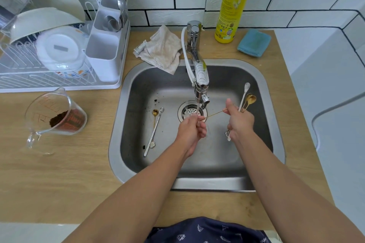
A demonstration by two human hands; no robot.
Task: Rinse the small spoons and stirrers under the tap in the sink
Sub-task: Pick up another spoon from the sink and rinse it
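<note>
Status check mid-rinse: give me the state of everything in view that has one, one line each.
tap: running, thin stream
left hand: closed around one end of the gold stirrer under the stream
right hand: gripping a bundle of spoons, bowls up
two spoons: lying on the sink floor, left side
measuring jug: tipped, brown grounds inside
cloth: crumpled
</note>
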